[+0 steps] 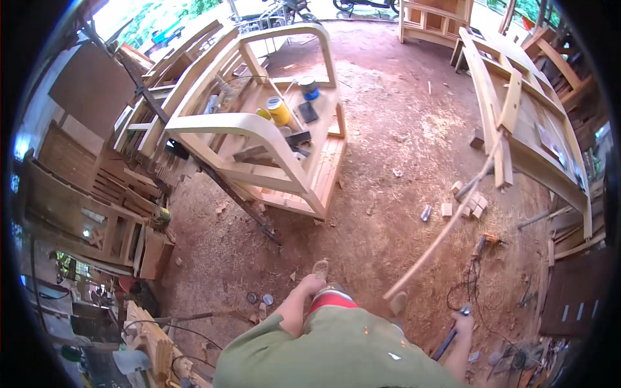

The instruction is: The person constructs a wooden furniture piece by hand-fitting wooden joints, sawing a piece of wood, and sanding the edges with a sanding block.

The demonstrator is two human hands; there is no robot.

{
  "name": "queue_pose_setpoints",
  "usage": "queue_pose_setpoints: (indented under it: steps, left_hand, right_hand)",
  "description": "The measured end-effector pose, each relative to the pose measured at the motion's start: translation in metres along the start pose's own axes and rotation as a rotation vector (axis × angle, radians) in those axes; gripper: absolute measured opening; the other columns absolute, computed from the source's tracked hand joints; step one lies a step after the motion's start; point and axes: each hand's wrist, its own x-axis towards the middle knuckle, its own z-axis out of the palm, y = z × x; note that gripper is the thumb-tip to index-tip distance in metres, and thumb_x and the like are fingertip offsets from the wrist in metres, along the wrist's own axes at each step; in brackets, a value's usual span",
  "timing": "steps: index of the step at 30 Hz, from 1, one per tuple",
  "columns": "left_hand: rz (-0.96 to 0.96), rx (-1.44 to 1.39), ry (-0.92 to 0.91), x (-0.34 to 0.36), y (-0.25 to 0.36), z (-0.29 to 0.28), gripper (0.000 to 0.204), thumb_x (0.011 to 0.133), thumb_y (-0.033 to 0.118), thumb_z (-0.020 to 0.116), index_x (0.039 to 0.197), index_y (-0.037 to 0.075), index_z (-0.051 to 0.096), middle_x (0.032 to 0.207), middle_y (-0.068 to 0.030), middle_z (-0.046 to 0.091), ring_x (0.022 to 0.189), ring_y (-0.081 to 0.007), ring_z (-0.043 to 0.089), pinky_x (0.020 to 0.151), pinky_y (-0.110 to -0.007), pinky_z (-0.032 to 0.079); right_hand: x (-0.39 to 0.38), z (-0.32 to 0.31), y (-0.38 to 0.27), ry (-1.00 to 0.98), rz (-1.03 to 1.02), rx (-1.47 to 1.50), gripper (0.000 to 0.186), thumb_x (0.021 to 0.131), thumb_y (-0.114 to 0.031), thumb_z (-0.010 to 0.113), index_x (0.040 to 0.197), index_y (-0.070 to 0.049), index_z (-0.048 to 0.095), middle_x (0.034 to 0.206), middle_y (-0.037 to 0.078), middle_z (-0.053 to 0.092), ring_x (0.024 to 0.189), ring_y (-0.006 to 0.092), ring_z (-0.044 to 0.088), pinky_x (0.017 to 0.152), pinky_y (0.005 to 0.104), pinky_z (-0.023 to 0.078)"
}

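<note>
My left hand (pixel 313 283) hangs low beside my red-and-white shorts (pixel 333 299); its fingers are too small to read. On the other side, my right hand (pixel 462 323) is closed around what looks like a hammer. Shiny metal shows just above the fist and the hammer's dark handle (pixel 444 344) slants below it. Ahead to the left stands a wooden frame with rounded corners (pixel 239 124). On its slatted base are a yellow can (pixel 278 111), a blue-and-black can (pixel 308 89) and a dark flat block (pixel 308 112).
A long wooden strip (pixel 440 229) slopes from near my foot to the workpiece on the right (pixel 537 139). Small wood blocks (pixel 475 205), an orange power tool (pixel 486 243) and its cord lie on the sawdust-covered floor. A dark bar (pixel 233 197) crosses beside the frame.
</note>
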Motion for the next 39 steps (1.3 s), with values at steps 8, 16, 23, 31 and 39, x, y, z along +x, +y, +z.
queue_pose_setpoints:
  steps: [8, 16, 23, 31, 39]
  left_hand:
    - [0.049, 0.319, -0.066, 0.083, -0.013, -0.139, 0.066, 0.082, 0.038, 0.069, 0.128, -0.009, 0.062, 0.127, -0.0306, 0.065, 0.119, -0.0371, 0.066, 0.098, -0.042, 0.054]
    - [0.415, 0.684, -0.186, 0.171, 0.197, -0.164, 0.052, 0.088, 0.040, 0.062, 0.117, -0.003, 0.070, 0.123, -0.0290, 0.067, 0.120, -0.0400, 0.064, 0.104, -0.045, 0.049]
    - [1.279, 0.600, -0.273, 0.114, 0.419, -0.094, 0.018, 0.082, 0.018, 0.065, 0.083, 0.001, 0.070, 0.103, -0.0220, 0.070, 0.100, -0.0407, 0.068, 0.084, -0.050, 0.055]
    - [2.321, 0.728, -0.956, 0.015, 0.563, -0.008, 0.026, 0.070, 0.025, 0.079, 0.085, 0.006, 0.069, 0.116, -0.0128, 0.067, 0.111, -0.0335, 0.062, 0.097, -0.054, 0.047]
    - [1.931, 1.636, -1.367, 0.018, 0.583, 0.036, 0.031, 0.086, 0.045, 0.071, 0.091, 0.014, 0.074, 0.089, -0.0106, 0.072, 0.081, -0.0335, 0.071, 0.068, -0.050, 0.055]
  right_hand:
    - [-0.120, 0.126, 0.068, -0.039, 0.489, 0.030, 0.009, 0.083, -0.009, 0.069, 0.081, -0.008, 0.060, 0.061, 0.007, 0.056, 0.048, 0.0247, 0.056, 0.043, 0.0401, 0.045]
    - [-0.266, 0.243, 0.161, -0.019, 0.936, 0.551, 0.012, 0.087, -0.017, 0.068, 0.081, -0.009, 0.061, 0.065, 0.007, 0.058, 0.053, 0.0236, 0.056, 0.049, 0.0407, 0.048]
    - [-0.271, 0.323, 0.133, 0.242, 0.899, 1.032, 0.014, 0.090, -0.020, 0.066, 0.081, -0.010, 0.061, 0.065, 0.006, 0.058, 0.055, 0.0230, 0.057, 0.051, 0.0406, 0.049]
    - [-0.271, 0.400, 0.039, 0.361, 0.624, 1.431, 0.016, 0.091, -0.022, 0.066, 0.081, -0.011, 0.061, 0.071, 0.006, 0.060, 0.060, 0.0213, 0.060, 0.056, 0.0383, 0.052]
    - [-0.285, 0.529, -0.118, 1.205, 0.392, 1.940, 0.008, 0.093, -0.017, 0.062, 0.088, -0.011, 0.061, 0.074, 0.004, 0.061, 0.064, 0.0167, 0.058, 0.058, 0.0279, 0.049]
